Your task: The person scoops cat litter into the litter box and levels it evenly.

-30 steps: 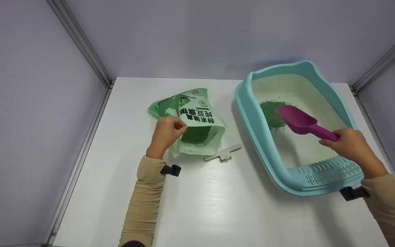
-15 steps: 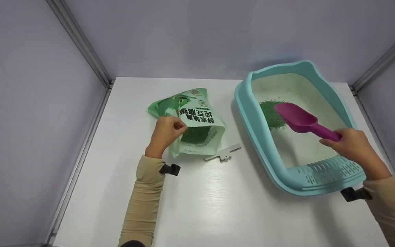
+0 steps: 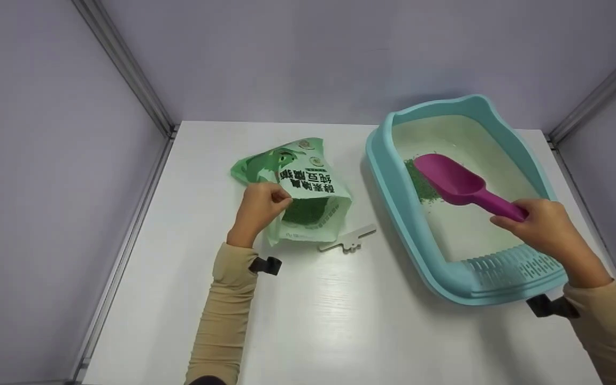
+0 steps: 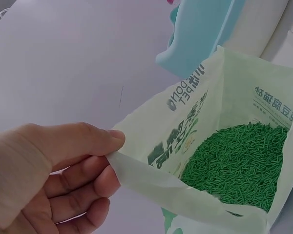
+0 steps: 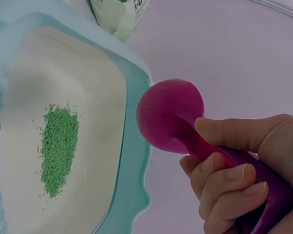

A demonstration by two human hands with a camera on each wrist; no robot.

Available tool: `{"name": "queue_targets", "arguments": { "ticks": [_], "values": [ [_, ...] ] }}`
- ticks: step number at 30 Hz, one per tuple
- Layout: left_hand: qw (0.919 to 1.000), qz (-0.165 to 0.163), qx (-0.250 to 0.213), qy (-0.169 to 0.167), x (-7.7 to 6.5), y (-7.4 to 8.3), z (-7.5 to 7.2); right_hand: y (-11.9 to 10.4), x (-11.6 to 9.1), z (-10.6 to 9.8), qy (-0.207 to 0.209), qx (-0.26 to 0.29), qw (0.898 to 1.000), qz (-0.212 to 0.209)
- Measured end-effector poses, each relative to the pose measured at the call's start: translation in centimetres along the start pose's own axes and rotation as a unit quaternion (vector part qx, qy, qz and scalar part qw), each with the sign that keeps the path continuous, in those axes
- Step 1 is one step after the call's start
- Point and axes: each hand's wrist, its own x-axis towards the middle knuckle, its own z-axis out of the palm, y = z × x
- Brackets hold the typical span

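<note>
Pale walls enclose a white surface. On it lies a green bag, its mouth open, with green pellets inside; the left hand pinches the bag's edge between thumb and fingers. The right hand has its fingers wrapped round a magenta scoop, held above a light-blue tray containing a loose green heap. A flat grey piece lies just beside the bag, towards the tray.
</note>
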Motion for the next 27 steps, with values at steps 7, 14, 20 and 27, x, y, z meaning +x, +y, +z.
{"name": "queue_targets", "arguments": {
  "ticks": [7,14,20,27],
  "values": [
    [1.0000,-0.002,-0.005,0.000,0.0,-0.2,0.2,-1.4,-0.5,0.0,0.023,-0.004,0.999,-0.037],
    [1.0000,0.000,-0.006,0.002,0.0,-0.3,0.2,-2.7,-0.7,0.4,0.015,-0.007,0.999,-0.045],
    [0.9999,0.002,-0.007,0.007,-0.1,-0.3,0.3,-3.4,-0.7,0.8,0.019,-0.015,0.998,-0.064],
    [0.9999,0.003,-0.010,0.011,0.0,-0.4,0.4,-4.3,-0.5,1.9,0.002,-0.010,0.997,-0.079]
  ]
}}
